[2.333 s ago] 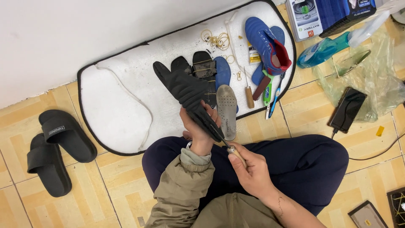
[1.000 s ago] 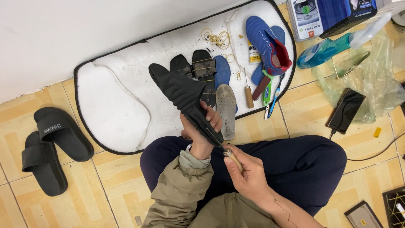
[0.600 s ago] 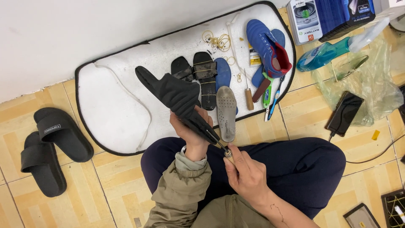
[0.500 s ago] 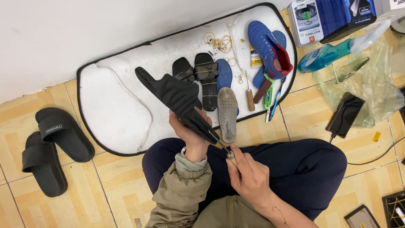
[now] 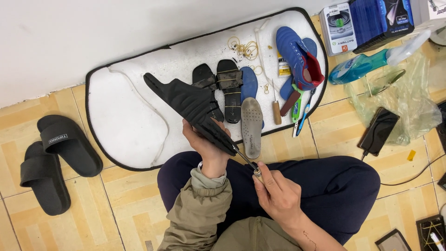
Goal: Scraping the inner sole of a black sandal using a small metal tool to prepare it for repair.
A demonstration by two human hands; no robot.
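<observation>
Over tiled floor, left hand [image 5: 206, 144] grips a black sandal [image 5: 190, 111] angled up-left; right hand [image 5: 278, 197] pinches an awl [image 5: 246, 162].

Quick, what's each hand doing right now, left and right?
Left hand: closed around the black sandal, holding it up.
Right hand: closed on a thin awl, its tip at the sandal's heel end.

A black ribbed sandal [image 5: 193, 106], a blue football boot [image 5: 297, 58] with red lining, a grey insole [image 5: 251, 122], a white mat [image 5: 130, 116].
</observation>
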